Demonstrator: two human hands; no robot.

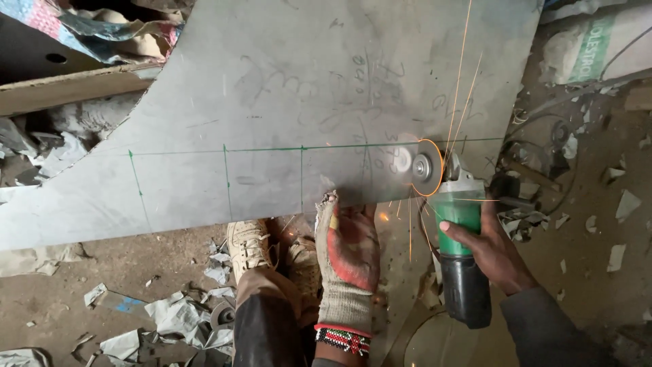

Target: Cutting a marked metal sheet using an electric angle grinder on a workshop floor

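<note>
Across the littered dirt floor (598, 204), torn paper scraps (180, 319) lie at your left beside your worn shoes (248, 245). Over them, the large grey metal sheet (272, 102), flat, scuffed and marked with green lines, leans. Your left hand (348, 248), in a frayed knit glove with a red palm, grips the sheet's lower edge. Further right, your bare right hand (485, 245) wraps the green-and-black angle grinder (458, 231), whose round disc (424, 166) bites the sheet, throwing orange sparks. No containers show.
</note>
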